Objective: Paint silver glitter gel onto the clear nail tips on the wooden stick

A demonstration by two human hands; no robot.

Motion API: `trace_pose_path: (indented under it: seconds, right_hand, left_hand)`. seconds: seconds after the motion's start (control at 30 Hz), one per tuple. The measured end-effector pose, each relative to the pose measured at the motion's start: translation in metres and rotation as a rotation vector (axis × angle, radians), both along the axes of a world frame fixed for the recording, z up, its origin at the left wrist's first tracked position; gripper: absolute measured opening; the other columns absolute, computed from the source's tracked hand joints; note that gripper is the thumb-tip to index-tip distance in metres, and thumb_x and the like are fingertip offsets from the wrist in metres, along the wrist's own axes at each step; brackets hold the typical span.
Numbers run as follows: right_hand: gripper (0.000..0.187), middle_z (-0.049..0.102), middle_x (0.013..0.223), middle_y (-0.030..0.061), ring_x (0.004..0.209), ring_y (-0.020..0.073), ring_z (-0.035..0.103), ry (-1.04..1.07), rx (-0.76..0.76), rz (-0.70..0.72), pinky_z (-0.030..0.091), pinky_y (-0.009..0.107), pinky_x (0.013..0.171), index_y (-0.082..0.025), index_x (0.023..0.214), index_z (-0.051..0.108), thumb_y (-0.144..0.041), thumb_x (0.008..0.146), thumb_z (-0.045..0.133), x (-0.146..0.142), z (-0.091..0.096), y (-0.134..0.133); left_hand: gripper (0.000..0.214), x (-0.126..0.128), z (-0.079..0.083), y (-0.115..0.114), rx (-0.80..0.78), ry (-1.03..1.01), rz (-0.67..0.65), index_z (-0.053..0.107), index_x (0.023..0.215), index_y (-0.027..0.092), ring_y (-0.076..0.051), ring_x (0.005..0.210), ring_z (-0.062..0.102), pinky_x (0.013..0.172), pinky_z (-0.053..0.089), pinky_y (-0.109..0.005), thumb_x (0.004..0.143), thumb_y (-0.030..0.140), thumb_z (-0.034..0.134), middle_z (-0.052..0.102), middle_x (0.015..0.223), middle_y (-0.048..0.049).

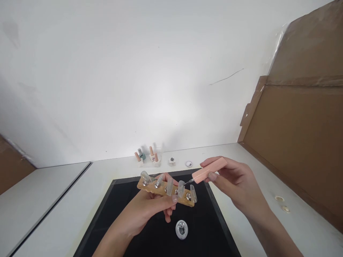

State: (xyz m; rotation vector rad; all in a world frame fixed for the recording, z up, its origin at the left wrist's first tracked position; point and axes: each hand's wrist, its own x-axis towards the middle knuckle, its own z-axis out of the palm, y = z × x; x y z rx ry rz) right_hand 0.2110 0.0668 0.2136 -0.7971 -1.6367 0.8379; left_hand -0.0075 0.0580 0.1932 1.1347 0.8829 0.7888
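Observation:
My left hand (146,210) grips a wooden holder (160,189) that carries several clear false nail tips (181,188) on metal studs, lifted above a black mat (211,228). My right hand (235,184) pinches a pink brush handle (209,170). Its thin tip touches one nail tip near the holder's right end. A small round silver pot (181,229) lies on the mat just below the holder.
Several small polish bottles (147,157), a tiny jar (172,161) and a small round dish (188,164) stand along the white wall at the back of the white table (270,178). Brown cardboard (300,135) leans at the right. Two small rings (282,202) lie near it.

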Motion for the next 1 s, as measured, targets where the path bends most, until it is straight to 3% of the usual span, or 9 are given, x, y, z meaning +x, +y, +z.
trace_pose_path:
  seconds: [0.2,0.6,0.8,1.0]
  right_hand:
    - [0.014,0.072,0.084,0.0013,0.066,0.0138,0.064,0.042,-0.032,0.035,0.054,0.026,0.067,-0.024,0.075,0.073,-0.023,0.085,0.062,0.0000,-0.0007,-0.0006]
    - [0.022,0.072,0.084,0.0040,0.062,0.0150,0.064,0.084,-0.059,0.066,0.057,0.029,0.063,-0.023,0.073,0.073,-0.033,0.087,0.060,-0.0006,-0.0018,-0.0009]
    - [0.024,0.069,0.070,0.0026,0.075,0.0182,0.066,0.079,-0.029,0.038,0.055,0.027,0.065,-0.023,0.069,0.072,-0.032,0.087,0.060,-0.0011,-0.0016,-0.0008]
    - [0.026,0.068,0.066,0.0030,0.070,0.0182,0.065,0.075,-0.030,0.045,0.053,0.028,0.063,-0.021,0.069,0.071,-0.034,0.088,0.059,-0.0017,-0.0010,-0.0016]
  left_hand:
    - [0.024,0.0000,-0.0004,0.0006,0.006,0.001,-0.006,0.054,0.084,0.017,-0.009,0.055,0.051,0.051,0.047,-0.022,0.074,0.029,0.073,0.055,0.061,0.0043]
    - [0.025,-0.0001,-0.0009,-0.0005,-0.006,-0.004,0.012,0.056,0.087,0.017,-0.010,0.056,0.052,0.051,0.047,-0.023,0.073,0.028,0.073,0.056,0.062,0.0034]
    - [0.027,-0.0002,-0.0019,0.0004,-0.001,-0.003,0.010,0.056,0.087,0.017,-0.010,0.055,0.052,0.050,0.047,-0.022,0.073,0.029,0.074,0.056,0.061,0.0034]
    - [0.026,-0.0002,-0.0009,-0.0003,0.005,0.003,-0.005,0.055,0.086,0.017,-0.010,0.055,0.052,0.051,0.047,-0.022,0.074,0.030,0.074,0.056,0.062,0.0036]
